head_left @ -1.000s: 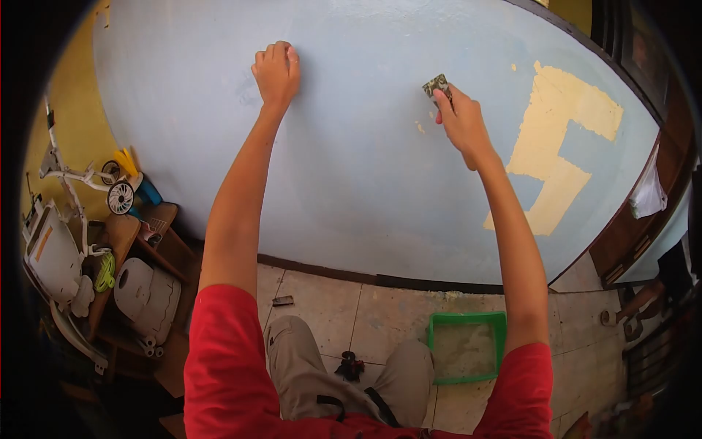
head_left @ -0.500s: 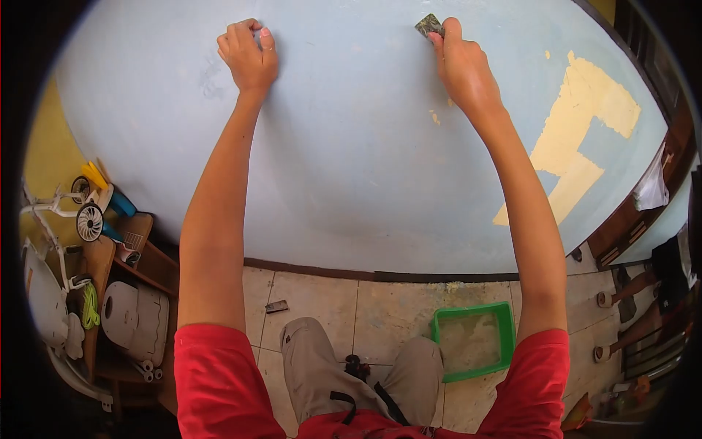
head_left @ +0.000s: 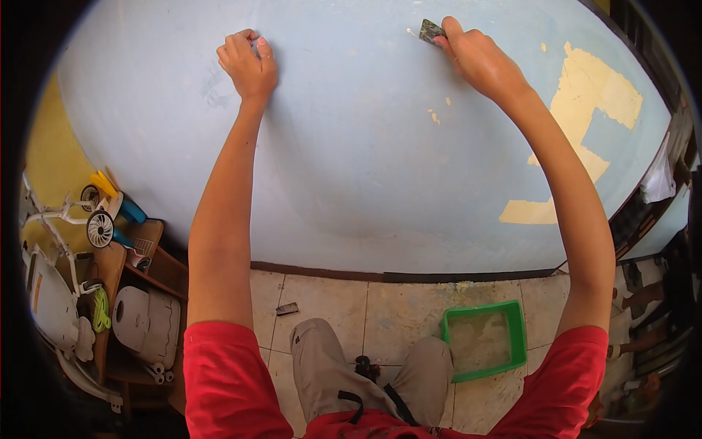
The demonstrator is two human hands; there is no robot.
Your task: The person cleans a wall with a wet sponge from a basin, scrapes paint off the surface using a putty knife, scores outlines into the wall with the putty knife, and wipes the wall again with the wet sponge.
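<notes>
My right hand [head_left: 486,62] grips a small flat scraper [head_left: 431,31], dark and speckled with paint, at the top of the pale blue wall [head_left: 344,161]. The scraper's edge meets the wall beside a small pale scuff [head_left: 412,31]. My left hand [head_left: 250,66] rests against the wall farther left, fingers curled in and thumb raised; whatever it may hold is hidden. Yellow patches [head_left: 574,88] show where the blue coat is off, at right, and a few yellow flecks [head_left: 434,115] lie below the scraper.
A green basin [head_left: 521,336] with cloudy water stands on the tiled floor by my knee. A small dark flat piece [head_left: 287,309] lies near my other knee. Shelves [head_left: 110,274] and a white-framed item [head_left: 55,293] crowd the left. At right, a person's legs [head_left: 643,340] show.
My right hand has turned the scraper to a new angle, with the elbow swung outward to the right. A pale scuff now shows beside the scraper. My left hand stays nearly in place.
</notes>
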